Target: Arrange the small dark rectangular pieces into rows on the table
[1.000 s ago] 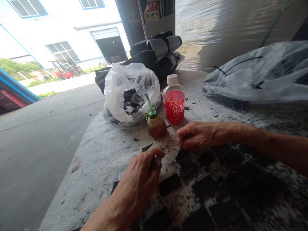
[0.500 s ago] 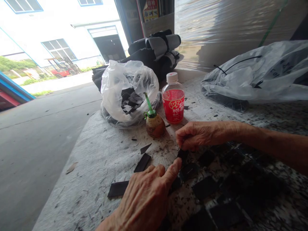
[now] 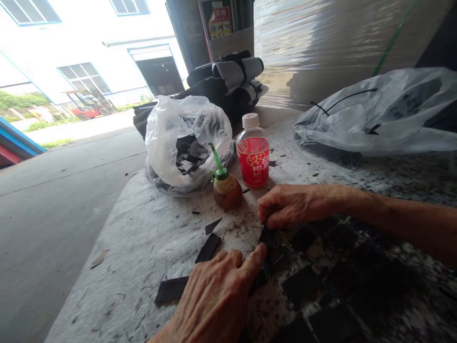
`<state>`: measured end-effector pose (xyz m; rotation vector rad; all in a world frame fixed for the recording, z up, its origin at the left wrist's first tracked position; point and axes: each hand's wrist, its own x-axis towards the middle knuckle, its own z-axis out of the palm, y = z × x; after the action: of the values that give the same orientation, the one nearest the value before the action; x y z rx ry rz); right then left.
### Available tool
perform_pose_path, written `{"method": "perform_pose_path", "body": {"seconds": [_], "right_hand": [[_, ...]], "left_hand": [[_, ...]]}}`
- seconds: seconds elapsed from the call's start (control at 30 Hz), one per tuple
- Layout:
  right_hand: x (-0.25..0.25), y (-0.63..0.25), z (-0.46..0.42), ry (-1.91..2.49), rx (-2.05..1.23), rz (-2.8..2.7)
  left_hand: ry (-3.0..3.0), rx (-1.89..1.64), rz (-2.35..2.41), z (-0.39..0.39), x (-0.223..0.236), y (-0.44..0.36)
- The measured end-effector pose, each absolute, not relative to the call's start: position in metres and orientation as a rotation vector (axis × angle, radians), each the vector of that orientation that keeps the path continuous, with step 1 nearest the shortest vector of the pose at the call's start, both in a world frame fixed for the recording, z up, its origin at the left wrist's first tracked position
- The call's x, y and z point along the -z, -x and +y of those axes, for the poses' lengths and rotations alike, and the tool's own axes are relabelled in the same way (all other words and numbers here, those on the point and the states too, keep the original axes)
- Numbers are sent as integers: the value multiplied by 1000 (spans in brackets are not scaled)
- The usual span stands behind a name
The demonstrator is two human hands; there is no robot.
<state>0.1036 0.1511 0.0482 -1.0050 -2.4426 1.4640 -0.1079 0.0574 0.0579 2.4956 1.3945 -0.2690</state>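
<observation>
A small black strip (image 3: 267,235) lies between my two hands on the table. The fingers of my right hand (image 3: 291,205) are closed in a pinch at its far end; the fingertips are partly hidden. At the near end my left hand (image 3: 217,290) holds the strip down with an outstretched digit, its other fingers bent and mostly out of sight. Left of that hand lie two loose black strips, one upper (image 3: 208,247) and one lower (image 3: 171,290), with a dark triangular scrap (image 3: 213,226) above them. Several black pieces (image 3: 302,283) are spread under and beside my right forearm.
Beyond my hands stand a brown round pot with a green spout (image 3: 227,191) and a red-labelled bottle (image 3: 253,159). An open white plastic bag (image 3: 159,157) holds black pieces. Another clear bag (image 3: 392,114) lies right. Black rolls (image 3: 233,76) are behind. The pale table covering (image 3: 121,247) carries scraps.
My right hand has drawn back slightly from the strip's near end, so more of the strip shows. My left hand keeps its hold. The whole view has shifted a little.
</observation>
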Motion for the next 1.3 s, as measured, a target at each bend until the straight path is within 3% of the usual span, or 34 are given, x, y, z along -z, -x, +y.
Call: {"method": "perform_pose_path", "body": {"seconds": [0.47, 0.83, 1.0, 1.3], "right_hand": [[-48, -99, 147, 1086, -1069, -2547], [-44, -99, 150, 1283, -1216, -2231], [-45, -105, 147, 1344, -1032, -2099], [-45, -105, 124, 1261, -801, -2374]], "left_hand": [[-2558, 406, 1364, 63, -46, 110], [-2546, 456, 1364, 65, -46, 108], [-2573, 502, 1356, 66, -49, 106], [-2590, 440, 1386, 62, -48, 107]]}}
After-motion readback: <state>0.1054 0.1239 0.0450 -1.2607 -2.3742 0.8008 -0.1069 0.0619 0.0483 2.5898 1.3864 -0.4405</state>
